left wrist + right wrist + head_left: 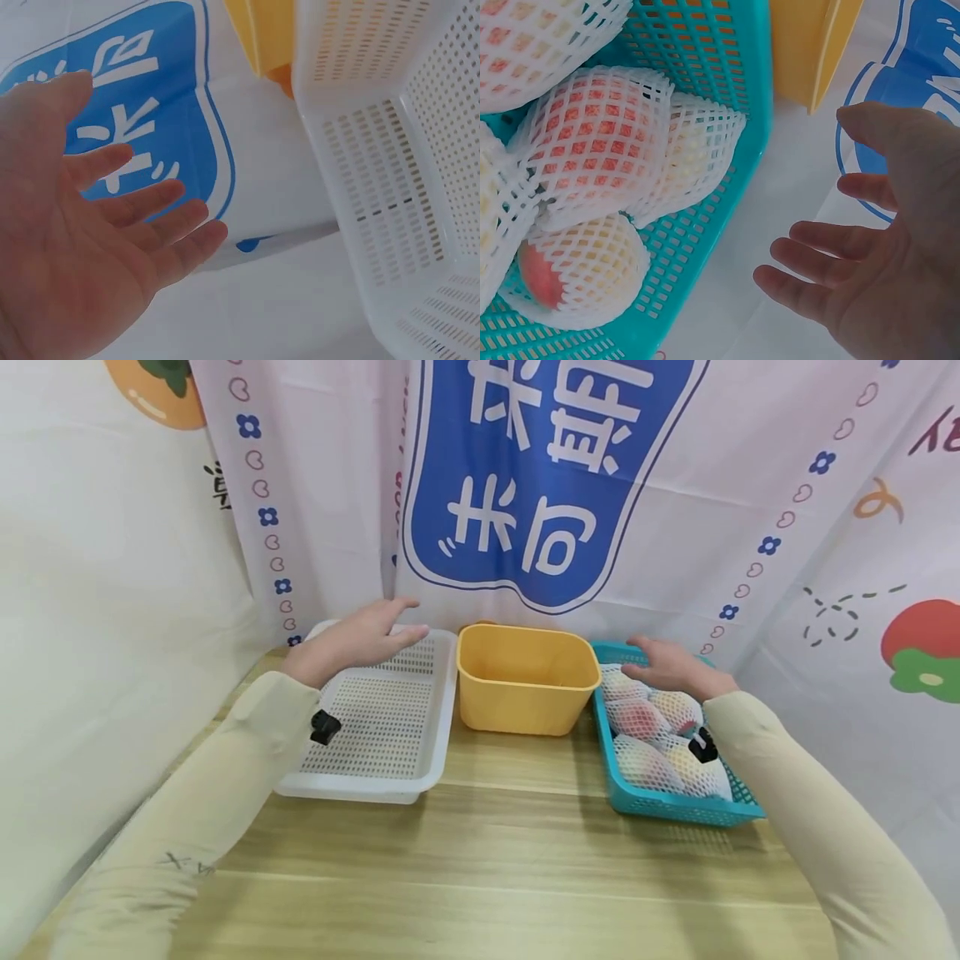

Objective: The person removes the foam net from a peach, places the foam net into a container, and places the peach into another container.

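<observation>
My left hand (360, 639) hovers over the far left part of a white perforated basket (438, 735), its fingers spread and holding nothing. In the left wrist view the palm and loosely bent fingers show beside the white basket's wall. My right hand (663, 664) is over the back of a teal basket (675, 810), also with nothing in it. Several round fruits in white foam nets lie in that basket, among them a reddish one (592, 142) and one with a bare red patch (544, 277). The right wrist view shows the fingers apart from the fruits.
Between the two baskets stands a yellow bin (525, 706), its visible inside bare. All three stand on a wood-grain table (495, 860). A white printed curtain with a blue sign (525, 510) hangs right behind them, and white cloth flanks both sides.
</observation>
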Available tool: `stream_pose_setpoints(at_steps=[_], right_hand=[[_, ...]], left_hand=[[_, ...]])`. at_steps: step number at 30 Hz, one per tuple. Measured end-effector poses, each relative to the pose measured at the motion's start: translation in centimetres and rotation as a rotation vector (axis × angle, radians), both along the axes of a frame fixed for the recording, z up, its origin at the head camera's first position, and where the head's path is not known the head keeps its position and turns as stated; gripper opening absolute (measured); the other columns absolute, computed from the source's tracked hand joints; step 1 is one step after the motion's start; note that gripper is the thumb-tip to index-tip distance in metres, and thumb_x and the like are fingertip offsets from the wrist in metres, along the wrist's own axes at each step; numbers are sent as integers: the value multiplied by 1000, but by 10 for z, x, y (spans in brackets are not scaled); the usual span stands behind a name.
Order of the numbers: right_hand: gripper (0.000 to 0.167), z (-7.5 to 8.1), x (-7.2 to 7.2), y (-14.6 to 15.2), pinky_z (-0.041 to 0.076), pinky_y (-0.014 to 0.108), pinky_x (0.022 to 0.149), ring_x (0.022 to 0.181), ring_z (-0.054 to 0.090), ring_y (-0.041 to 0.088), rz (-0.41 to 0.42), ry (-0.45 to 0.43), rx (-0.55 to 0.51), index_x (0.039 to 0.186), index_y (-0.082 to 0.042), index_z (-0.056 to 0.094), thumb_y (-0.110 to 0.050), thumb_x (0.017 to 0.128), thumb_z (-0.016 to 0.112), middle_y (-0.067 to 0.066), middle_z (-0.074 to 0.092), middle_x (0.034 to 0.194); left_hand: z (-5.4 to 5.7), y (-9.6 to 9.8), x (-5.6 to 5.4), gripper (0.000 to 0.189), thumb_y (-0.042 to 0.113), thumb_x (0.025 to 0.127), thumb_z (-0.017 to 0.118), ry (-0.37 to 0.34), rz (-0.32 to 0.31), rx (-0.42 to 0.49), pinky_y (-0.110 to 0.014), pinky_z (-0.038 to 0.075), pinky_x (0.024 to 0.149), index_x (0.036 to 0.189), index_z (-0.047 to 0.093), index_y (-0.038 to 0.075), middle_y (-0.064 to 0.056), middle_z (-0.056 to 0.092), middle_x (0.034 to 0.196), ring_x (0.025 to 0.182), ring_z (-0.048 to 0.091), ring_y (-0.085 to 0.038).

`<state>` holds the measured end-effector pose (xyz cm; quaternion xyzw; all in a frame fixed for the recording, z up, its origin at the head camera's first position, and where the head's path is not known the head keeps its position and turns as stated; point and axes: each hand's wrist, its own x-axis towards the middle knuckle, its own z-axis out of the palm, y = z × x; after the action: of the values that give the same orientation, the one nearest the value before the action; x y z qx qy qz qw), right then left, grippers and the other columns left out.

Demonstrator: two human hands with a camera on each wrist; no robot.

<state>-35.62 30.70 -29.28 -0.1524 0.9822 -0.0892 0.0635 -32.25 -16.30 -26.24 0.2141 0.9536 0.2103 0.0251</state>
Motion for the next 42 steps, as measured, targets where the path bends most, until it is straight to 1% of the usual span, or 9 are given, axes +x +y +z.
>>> stream_pose_setpoints(at_steps=[8, 12, 17, 21, 25, 29, 34, 38, 42], right_hand=[[64, -13, -15, -1, 33, 63, 110, 137, 36, 48, -11, -15, -12, 148, 3, 33, -32, 99, 53, 29, 37, 151], [62, -19, -21, -4, 34, 62, 109, 136, 37, 48, -19, -42, -21, 148, 3, 33, -32, 100, 52, 29, 38, 150], [61, -25, -24, -6, 37, 62, 107, 135, 40, 46, -45, -87, -21, 148, 0, 35, -34, 100, 51, 28, 38, 151], [61, -28, -26, -8, 38, 62, 105, 134, 41, 47, -53, -105, -16, 148, -1, 34, -33, 100, 52, 28, 38, 150], [61, -32, -28, -8, 39, 62, 105, 134, 41, 46, -42, -110, 16, 148, -1, 34, -32, 99, 54, 27, 39, 150], [64, -33, -31, -10, 37, 62, 107, 136, 39, 46, -42, -124, 21, 149, -2, 33, -33, 98, 56, 26, 38, 151], [65, -36, -33, -13, 37, 62, 107, 137, 38, 45, -64, -137, 12, 149, -3, 34, -33, 97, 58, 24, 39, 151], [65, -38, -32, -14, 36, 62, 108, 138, 37, 45, -73, -135, 8, 150, -3, 33, -31, 97, 58, 24, 38, 152], [66, -41, -34, -13, 36, 62, 109, 139, 36, 44, -83, -132, 6, 150, -2, 32, -31, 97, 58, 24, 38, 152]], left_hand=[[-4, 9, 11, 66, 43, 101, 45, 21, -38, 72, -54, 26, 118, 154, 26, 8, -16, 30, 159, 146, 30, -35], [-5, 12, 17, 65, 43, 102, 45, 9, -34, 118, -54, 29, 117, 154, 26, 10, -14, 31, 159, 144, 33, -34], [-7, 19, 24, 62, 43, 102, 45, 17, -43, 152, -54, 33, 115, 153, 29, 11, -13, 35, 157, 142, 37, -34], [-6, 27, 30, 60, 45, 102, 45, 8, -53, 174, -53, 35, 113, 151, 32, 13, -10, 37, 156, 141, 40, -31], [-2, 35, 40, 57, 46, 101, 46, -10, -71, 196, -51, 40, 110, 149, 38, 15, -7, 42, 153, 136, 45, -29], [-2, 41, 48, 54, 45, 101, 48, 9, -85, 204, -50, 44, 106, 145, 43, 15, -6, 47, 149, 132, 51, -29], [-9, 47, 53, 55, 44, 101, 49, 19, -108, 205, -49, 45, 105, 145, 44, 13, -8, 49, 148, 130, 52, -30], [-18, 50, 55, 53, 41, 101, 48, 25, -132, 181, -50, 45, 105, 143, 45, 9, -11, 51, 145, 127, 54, -31], [-28, 56, 57, 51, 41, 102, 48, 15, -129, 158, -49, 46, 104, 141, 48, 9, -12, 54, 141, 123, 56, -30]])
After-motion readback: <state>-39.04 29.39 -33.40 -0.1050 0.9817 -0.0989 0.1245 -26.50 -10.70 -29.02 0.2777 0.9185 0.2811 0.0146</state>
